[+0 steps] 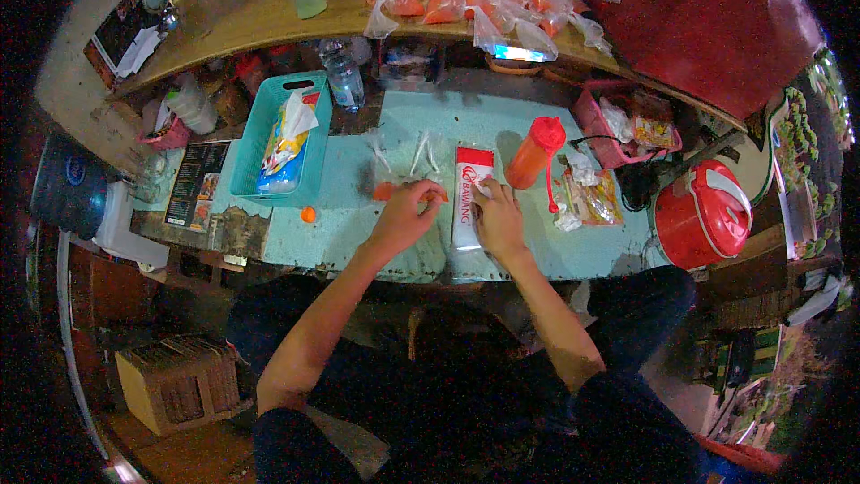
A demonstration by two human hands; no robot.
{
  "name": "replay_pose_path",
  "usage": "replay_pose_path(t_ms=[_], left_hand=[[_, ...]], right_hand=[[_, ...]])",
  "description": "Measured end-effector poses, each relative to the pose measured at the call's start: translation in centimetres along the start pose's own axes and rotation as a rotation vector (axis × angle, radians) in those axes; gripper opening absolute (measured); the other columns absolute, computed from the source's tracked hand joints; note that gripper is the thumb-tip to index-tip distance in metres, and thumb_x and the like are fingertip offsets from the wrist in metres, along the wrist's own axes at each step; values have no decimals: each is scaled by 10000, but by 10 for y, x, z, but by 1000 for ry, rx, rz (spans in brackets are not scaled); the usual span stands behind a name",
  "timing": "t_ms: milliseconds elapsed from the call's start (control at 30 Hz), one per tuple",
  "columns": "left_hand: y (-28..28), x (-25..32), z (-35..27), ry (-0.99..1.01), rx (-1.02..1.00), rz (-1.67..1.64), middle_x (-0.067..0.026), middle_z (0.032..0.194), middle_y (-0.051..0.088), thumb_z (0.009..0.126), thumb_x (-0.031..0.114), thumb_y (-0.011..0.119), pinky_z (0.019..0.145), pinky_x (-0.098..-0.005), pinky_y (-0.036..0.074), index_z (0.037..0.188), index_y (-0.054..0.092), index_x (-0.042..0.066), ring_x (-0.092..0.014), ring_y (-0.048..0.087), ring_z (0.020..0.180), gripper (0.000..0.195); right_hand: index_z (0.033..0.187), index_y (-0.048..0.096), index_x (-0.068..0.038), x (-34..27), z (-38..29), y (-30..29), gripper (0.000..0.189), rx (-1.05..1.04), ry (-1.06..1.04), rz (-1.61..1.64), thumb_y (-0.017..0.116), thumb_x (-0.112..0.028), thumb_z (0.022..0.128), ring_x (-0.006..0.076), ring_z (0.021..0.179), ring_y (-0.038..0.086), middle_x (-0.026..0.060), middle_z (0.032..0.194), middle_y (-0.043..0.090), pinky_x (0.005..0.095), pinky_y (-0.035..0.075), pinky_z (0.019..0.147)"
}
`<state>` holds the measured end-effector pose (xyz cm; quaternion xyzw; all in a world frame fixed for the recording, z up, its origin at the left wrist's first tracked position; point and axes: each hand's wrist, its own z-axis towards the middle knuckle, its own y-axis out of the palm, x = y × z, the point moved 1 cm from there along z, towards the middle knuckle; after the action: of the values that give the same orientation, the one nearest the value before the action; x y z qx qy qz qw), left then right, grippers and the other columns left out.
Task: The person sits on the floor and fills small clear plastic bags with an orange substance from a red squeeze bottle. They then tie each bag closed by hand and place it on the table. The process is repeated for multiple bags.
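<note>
My left hand [408, 212] is curled over the blue tabletop, its fingertips beside a small clear plastic bag [437, 193] with orange sauce at the bottom. Another such bag [383, 190] lies partly behind that hand. Whether the fingers grip a bag is hidden. My right hand [500, 222] rests with bent fingers on the right edge of a flat packet of clear plastic bags [463, 232], which has a red top and bears writing. Its grip cannot be made out. Just beyond stands a red-capped squeeze bottle [527, 165] of orange sauce, leaning in view.
A turquoise basket [312, 178] holds packets at left, near an orange cap [308, 215]. Several knotted sauce bags [463, 0] pile on the wooden shelf [235, 30]. To the right are a pink basket [605, 154], a torn food packet [594, 198] and a red rice cooker [692, 222].
</note>
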<state>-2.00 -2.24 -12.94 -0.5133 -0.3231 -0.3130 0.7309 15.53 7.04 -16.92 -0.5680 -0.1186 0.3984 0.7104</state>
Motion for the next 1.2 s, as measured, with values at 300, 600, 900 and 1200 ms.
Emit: replay_pose_path(t_ms=[300, 600, 900, 1200], left_hand=[[9, -8, 16, -96, -31, -44, -95, 917, 681, 900, 152, 589, 759, -334, 497, 1037, 607, 44, -210, 646, 820, 175], [3, 23, 28, 86, 111, 19, -157, 897, 654, 851, 150, 624, 708, -403, 466, 1001, 606, 58, -300, 598, 761, 176], [-33, 65, 46, 46, 99, -1, -123, 1109, 638, 901, 250, 622, 935, -380, 444, 1135, 601, 61, -276, 585, 1069, 301], [-41, 108, 50, 125, -20, -88, -114, 921, 655, 859, 270, 694, 787, -325, 475, 1051, 614, 6, -207, 622, 876, 336]], right_hand=[[989, 704, -67, 0, -9, -2, 227, 70, 53, 128, 682, -145, 778, 313, 1024, 569, 110, 1142, 616, 396, 466, 886], [836, 651, -75, -10, 3, 12, 70, 96, 19, 161, 583, -84, 827, 324, 910, 571, 115, 894, 606, 447, 447, 822], [984, 552, -23, -36, 40, -52, 113, 56, -10, 610, 527, -109, 915, 396, 750, 626, 203, 896, 631, 459, 493, 678], [1067, 561, -18, -15, 70, -158, 174, -236, -59, 1036, 593, -48, 899, 133, 826, 594, 39, 940, 593, 277, 514, 756]])
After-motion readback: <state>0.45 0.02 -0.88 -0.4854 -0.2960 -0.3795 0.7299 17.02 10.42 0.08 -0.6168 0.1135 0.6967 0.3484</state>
